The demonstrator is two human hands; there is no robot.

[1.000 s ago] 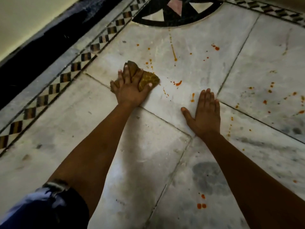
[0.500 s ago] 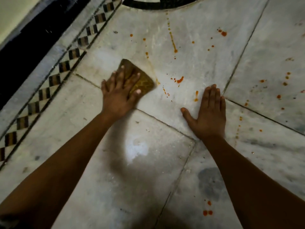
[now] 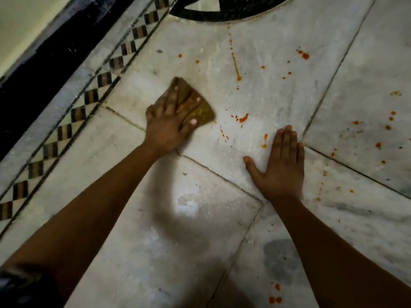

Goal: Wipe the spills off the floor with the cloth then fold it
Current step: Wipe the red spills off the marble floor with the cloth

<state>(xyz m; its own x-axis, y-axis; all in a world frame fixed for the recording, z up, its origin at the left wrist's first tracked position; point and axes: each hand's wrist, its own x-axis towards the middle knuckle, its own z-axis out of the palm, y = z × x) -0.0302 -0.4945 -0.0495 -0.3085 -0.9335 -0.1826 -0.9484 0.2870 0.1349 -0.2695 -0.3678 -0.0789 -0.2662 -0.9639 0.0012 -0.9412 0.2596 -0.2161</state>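
Note:
A small brownish-yellow cloth (image 3: 201, 108) lies flat on the white marble floor (image 3: 155, 230). My left hand (image 3: 170, 124) presses down on it with fingers spread, covering its near half. Orange-red spills dot the floor: a splash (image 3: 242, 118) just right of the cloth, a long streak (image 3: 235, 65) further away, drops (image 3: 305, 55) at the upper right, and several more across the right-hand slabs (image 3: 388, 126). My right hand (image 3: 279, 170) rests flat on the floor, palm down, holding nothing, beside a small drip (image 3: 264, 141).
A checkered tile border (image 3: 91, 96) runs diagonally on the left, with a black strip (image 3: 44, 70) and a pale wall beyond it. A black inlay arc (image 3: 222, 12) sits at the top. More orange drops (image 3: 275, 299) lie near my right forearm.
My left hand has slid the cloth over the spots beside it, which are now gone. The right hand stays planted. The camera has shifted.

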